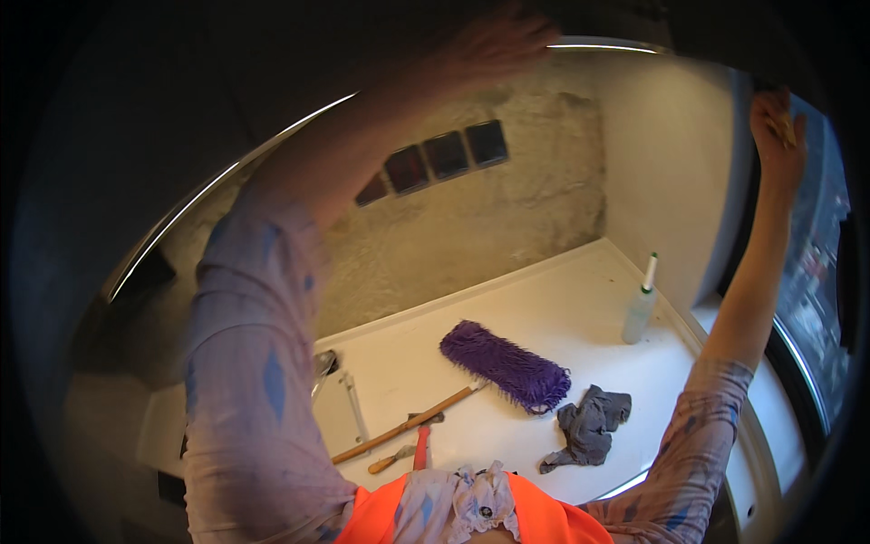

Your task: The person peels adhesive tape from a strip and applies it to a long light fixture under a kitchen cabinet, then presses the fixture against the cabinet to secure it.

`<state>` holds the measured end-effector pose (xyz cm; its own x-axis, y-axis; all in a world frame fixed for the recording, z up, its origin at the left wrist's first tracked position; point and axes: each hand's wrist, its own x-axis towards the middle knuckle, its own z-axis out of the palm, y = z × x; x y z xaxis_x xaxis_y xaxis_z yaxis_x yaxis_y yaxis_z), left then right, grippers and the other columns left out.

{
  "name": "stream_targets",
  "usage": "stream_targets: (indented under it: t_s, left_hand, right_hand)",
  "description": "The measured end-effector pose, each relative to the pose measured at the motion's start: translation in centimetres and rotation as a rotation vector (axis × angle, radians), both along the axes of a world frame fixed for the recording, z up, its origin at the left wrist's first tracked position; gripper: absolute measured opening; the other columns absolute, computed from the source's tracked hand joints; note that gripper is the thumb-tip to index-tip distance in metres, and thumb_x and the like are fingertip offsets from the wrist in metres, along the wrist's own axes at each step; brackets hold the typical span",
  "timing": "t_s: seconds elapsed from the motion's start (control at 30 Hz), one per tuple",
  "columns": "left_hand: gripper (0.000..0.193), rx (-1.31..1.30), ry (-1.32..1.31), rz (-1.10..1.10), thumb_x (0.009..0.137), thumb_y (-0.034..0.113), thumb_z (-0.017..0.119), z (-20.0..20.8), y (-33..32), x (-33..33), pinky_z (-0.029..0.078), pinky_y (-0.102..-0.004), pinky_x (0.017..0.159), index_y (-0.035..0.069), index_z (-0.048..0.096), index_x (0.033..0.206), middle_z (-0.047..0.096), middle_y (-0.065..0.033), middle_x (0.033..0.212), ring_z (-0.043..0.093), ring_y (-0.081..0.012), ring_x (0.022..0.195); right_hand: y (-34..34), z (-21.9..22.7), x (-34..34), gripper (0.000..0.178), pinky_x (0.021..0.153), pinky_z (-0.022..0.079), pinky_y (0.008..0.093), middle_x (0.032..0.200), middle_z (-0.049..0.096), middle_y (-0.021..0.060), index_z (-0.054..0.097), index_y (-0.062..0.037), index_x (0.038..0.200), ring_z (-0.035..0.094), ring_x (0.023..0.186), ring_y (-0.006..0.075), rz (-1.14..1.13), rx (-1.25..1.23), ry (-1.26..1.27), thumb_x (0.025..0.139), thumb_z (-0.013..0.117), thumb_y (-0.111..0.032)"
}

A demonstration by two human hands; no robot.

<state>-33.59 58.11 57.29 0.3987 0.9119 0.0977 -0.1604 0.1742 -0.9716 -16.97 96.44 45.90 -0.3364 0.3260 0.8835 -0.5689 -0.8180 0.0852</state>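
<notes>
Both my arms reach up high. My left hand rests flat with fingers spread against a dark surface near a thin bright metal rail at the top. My right hand is closed on a small yellow cloth or sponge, pressed against the edge of a dark glass panel on the right. Below me lies a white shower tray.
On the tray lie a purple fluffy mop head with a wooden handle, a grey rag, a white squeeze bottle standing upright, and small tools with red and wooden handles. The stone wall holds dark tiles.
</notes>
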Motion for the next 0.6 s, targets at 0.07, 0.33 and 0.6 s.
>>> stream_targets:
  t_s: [0.07, 0.33, 0.6]
  left_hand:
    - [0.024, 0.096, 0.038, 0.016, 0.085, 0.024, 0.058, -0.3, 0.2, 1.7, 0.032, -0.0519, 0.106, 0.006, 0.066, 0.098, 0.063, -0.0073, 0.103, 0.056, -0.0223, 0.105]
    - [0.023, 0.011, -0.141, -0.014, 0.076, 0.020, 0.065, -0.2, -3.5, 13.6, 0.038, -0.0451, 0.106, 0.007, 0.062, 0.094, 0.061, -0.0076, 0.094, 0.058, -0.0234, 0.101]
    - [0.033, 0.090, -0.039, -0.440, 0.074, -0.007, 0.065, -1.4, -12.2, 22.1, 0.051, -0.0429, 0.092, -0.002, 0.066, 0.107, 0.068, -0.0183, 0.107, 0.064, -0.0335, 0.105]
  right_hand:
    - [-2.8, -0.8, 0.1, 0.036, 0.065, 0.035, 0.0290, 0.078, 0.041, 0.0060, 0.053, 0.0038, 0.106, 0.039, 0.071, 0.0160, -0.030, -0.059, -0.118, 0.105, 0.039, -0.030]
    - [-15.2, -5.3, -5.9, 0.013, 0.067, 0.036, 0.0255, 0.073, 0.042, 0.0001, 0.057, -0.0021, 0.102, 0.040, 0.070, 0.0118, 0.048, 0.184, -0.239, 0.098, 0.055, -0.014]
    - [-22.1, -5.5, -7.8, 0.029, 0.073, 0.046, 0.0297, 0.069, 0.055, -0.0002, 0.061, -0.0001, 0.102, 0.055, 0.072, 0.0105, -0.296, 0.405, -0.379, 0.089, 0.069, -0.026]
